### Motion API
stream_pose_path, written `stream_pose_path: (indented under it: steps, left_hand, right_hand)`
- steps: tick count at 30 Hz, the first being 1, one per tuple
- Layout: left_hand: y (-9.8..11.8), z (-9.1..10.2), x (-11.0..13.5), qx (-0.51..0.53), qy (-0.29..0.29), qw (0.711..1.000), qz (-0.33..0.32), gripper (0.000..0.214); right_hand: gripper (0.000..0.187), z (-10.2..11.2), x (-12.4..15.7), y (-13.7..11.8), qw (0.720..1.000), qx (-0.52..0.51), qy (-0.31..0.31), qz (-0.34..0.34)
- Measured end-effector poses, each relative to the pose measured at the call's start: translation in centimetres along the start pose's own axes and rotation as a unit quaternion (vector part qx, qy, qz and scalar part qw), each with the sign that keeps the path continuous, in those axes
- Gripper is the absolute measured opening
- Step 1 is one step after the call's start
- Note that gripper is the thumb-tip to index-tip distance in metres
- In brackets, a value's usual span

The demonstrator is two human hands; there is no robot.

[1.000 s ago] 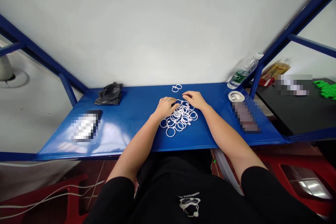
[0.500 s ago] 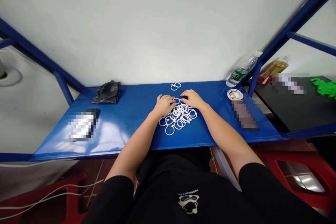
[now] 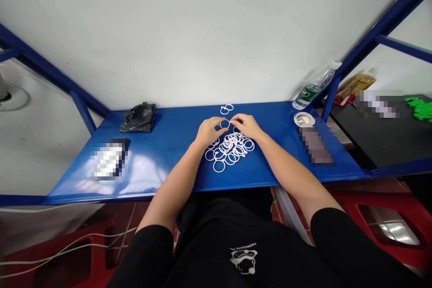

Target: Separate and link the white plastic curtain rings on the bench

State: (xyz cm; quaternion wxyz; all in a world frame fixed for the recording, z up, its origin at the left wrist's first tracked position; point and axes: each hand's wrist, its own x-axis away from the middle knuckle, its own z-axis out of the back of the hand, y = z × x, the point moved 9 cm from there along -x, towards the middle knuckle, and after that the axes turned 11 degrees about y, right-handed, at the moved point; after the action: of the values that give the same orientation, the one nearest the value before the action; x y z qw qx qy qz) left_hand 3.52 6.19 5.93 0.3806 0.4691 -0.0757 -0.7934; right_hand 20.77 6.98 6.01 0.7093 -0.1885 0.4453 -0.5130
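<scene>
A heap of several white plastic rings [image 3: 231, 150] lies on the blue table [image 3: 168, 153] in front of me. My left hand [image 3: 207, 131] and my right hand [image 3: 245, 126] are raised just behind the heap, and their fingertips pinch one white ring [image 3: 224, 123] between them from either side. A linked pair of white rings [image 3: 226, 109] lies apart, farther back near the wall.
A crumpled black bag [image 3: 139, 117] sits at the back left, a dark flat object [image 3: 110, 160] at the front left. At the right stand a plastic bottle [image 3: 315, 84], a white coil [image 3: 304, 119] and a blurred item [image 3: 315, 145]. A black table [image 3: 388, 139] adjoins at right.
Both hands lifted off the heap and came together, pinching one ring between their fingertips. The view shifted slightly.
</scene>
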Motion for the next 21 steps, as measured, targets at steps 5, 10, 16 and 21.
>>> stream_pose_path:
  steps: [5,10,16,21]
  left_hand:
    - [0.6,0.6,0.0,0.018,0.044,0.999,-0.025,0.038]
    - [0.6,1.0,0.0,-0.003,0.072,0.997,-0.02,0.014]
    - [1.9,2.0,-0.1,-0.004,0.12,0.991,-0.053,0.011]
    - [2.7,1.6,0.0,-0.018,0.094,0.993,-0.075,0.015]
  right_hand:
    - [0.016,0.2,0.5,-1.3,0.993,-0.104,0.03,-0.04]
    - [0.017,-0.3,0.9,-2.0,0.993,-0.104,0.024,-0.043]
    - [0.021,-0.9,0.9,-1.9,0.99,-0.134,0.009,-0.051]
    - [0.02,-1.6,1.0,-1.2,0.98,-0.179,-0.03,-0.079]
